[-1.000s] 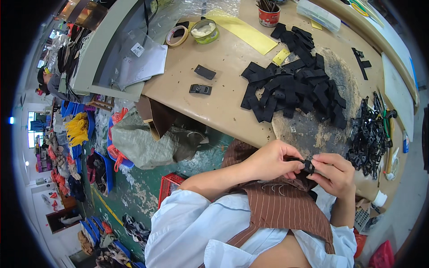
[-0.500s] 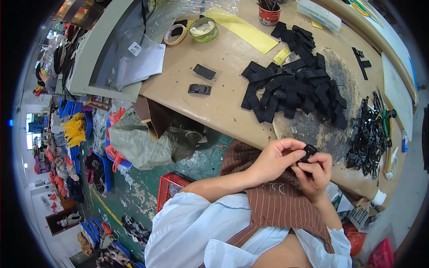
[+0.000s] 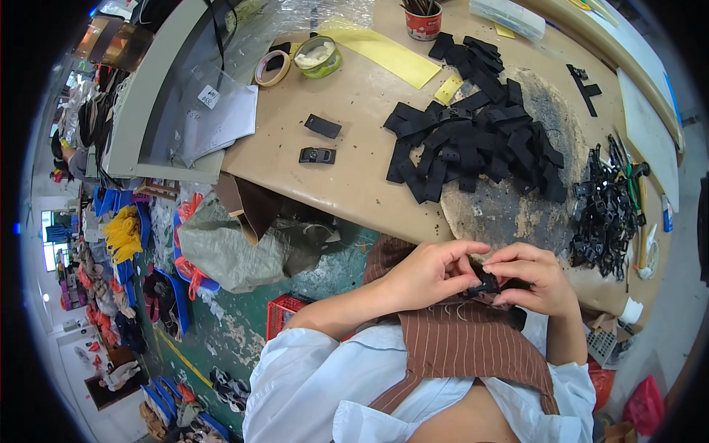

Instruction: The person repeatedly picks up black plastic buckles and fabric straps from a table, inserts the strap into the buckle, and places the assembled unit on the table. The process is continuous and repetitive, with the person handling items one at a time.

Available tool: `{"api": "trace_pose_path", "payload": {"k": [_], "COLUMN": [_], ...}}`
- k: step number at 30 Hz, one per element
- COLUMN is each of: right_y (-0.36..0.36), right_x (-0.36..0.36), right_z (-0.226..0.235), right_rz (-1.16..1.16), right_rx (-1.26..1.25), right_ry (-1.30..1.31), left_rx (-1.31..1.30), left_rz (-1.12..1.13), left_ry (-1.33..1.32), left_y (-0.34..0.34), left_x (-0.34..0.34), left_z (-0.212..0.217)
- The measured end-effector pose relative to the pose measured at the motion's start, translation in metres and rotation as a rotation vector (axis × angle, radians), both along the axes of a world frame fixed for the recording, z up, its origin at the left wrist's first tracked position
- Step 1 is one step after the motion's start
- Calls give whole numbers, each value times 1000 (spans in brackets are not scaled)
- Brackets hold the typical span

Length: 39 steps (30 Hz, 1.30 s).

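Observation:
In front of the apron, my left hand [image 3: 432,279] pinches a small black buckle [image 3: 484,284] between thumb and fingers. Close beside it, my right hand [image 3: 538,279] is closed with thumb and fingertips around a black strap piece [image 3: 518,317], whose end shows below the palm. The fingers partly cover how buckle and strap meet. Beyond my hands, a heap of short black strap pieces [image 3: 473,148] lies on the table [image 3: 347,184]. Over to the left lie one more black buckle [image 3: 317,155] and a single strap piece [image 3: 323,125].
A tangled pile of black buckles [image 3: 605,214] lies at the right, near a hammer [image 3: 642,221]. Farther back are a tape roll [image 3: 273,68], a green tin [image 3: 317,57], a red can [image 3: 423,23] and a yellow strip [image 3: 384,55]. A red crate [image 3: 283,314] stands below the table.
My hands have come lower and nearer my body, and the right hand has turned, its fingers now spread along the work. A black strap end shows below it. The view has shifted slightly.

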State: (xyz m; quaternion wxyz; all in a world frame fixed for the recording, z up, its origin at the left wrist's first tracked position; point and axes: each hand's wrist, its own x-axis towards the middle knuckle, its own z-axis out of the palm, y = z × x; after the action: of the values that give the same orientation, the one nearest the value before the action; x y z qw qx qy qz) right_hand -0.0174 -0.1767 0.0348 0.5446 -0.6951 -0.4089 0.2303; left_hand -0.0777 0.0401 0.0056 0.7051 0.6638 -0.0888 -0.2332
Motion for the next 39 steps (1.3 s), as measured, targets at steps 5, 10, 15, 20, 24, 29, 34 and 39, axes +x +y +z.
{"api": "trace_pose_path", "payload": {"k": [5,10,15,20,24,29,34,39], "right_y": [-1,-4,-11,-33,-39,-41,-34,-15], "right_x": [-4,-15,-15,-13,-18,-28,-21,-7], "right_z": [2,11,-6,-12,-13,-24,-17,8], "right_rz": [-16,12,-19,-292,-395,-383,-445,-295], "right_rx": [-35,-153,-111,110,283,358,319,554], "right_ry": [-253,-397,-382,-149,151,491,555,264], "left_rx": [144,256,331,127,920,873,97,-258], "left_rz": [-36,-96,-174,229,566,474,515,434], "left_ry": [-52,-81,-103,0,-403,-312,-33,89], "left_y": [-1,-6,-15,-3,0,3,21,-18], "left_x": [4,6,13,73,127,130,110,60], "left_z": [11,13,0,7,1,-9,-7,43]}}
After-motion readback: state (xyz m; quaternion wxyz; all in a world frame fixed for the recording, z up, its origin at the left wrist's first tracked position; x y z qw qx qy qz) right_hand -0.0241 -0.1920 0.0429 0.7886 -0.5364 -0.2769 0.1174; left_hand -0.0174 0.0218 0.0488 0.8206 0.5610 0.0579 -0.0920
